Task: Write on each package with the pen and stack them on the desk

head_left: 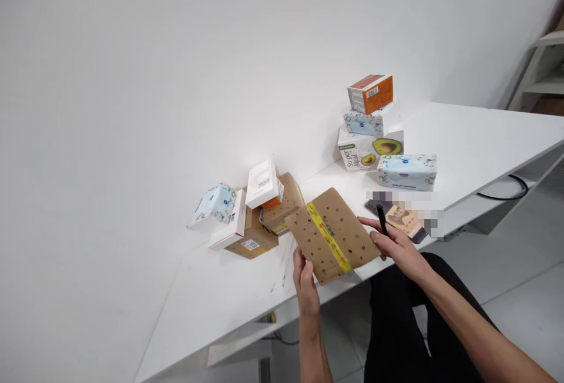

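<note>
Carton (352, 233) held up in both hands, taped face showing.
Left hand (308, 292): grip closed on near edge. Right hand (400, 251): grip around black tool (381, 219), fingers also at carton's edge. Carton tilted over tabletop (220, 295) front edge. Judgement: using the tool would call for steady left grip, right fingers freed.

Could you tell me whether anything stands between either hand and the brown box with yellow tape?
Nothing visible does: the left hand holds the brown box at its left side, the right hand at its right. The black pen in the right hand sticks up beside the box.
</note>
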Demonstrator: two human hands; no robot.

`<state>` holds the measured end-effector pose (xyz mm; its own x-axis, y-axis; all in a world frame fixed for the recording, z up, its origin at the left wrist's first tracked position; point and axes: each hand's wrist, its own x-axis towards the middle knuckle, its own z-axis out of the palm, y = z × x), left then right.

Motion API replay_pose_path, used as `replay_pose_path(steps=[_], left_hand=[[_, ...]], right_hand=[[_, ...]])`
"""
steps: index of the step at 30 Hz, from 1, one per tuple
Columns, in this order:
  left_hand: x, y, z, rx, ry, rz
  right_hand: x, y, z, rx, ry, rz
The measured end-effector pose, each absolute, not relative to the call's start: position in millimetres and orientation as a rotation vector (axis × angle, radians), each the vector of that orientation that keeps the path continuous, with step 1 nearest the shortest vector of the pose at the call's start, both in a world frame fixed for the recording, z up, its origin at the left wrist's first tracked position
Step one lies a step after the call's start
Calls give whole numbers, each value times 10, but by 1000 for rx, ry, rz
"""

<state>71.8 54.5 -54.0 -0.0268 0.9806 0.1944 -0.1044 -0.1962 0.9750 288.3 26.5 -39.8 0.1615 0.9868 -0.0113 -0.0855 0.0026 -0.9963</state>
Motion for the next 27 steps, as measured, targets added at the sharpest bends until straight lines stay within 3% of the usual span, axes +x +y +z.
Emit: replay_pose_path(steps=[11,27], left_hand=[[663,519,-920,1164,1161,1439],[729,505,-432,1297,1280,1410]], right_hand=[[2826,305,-660,-1287,-895,1188],[2766,279,-435,-1215,-936,1110]])
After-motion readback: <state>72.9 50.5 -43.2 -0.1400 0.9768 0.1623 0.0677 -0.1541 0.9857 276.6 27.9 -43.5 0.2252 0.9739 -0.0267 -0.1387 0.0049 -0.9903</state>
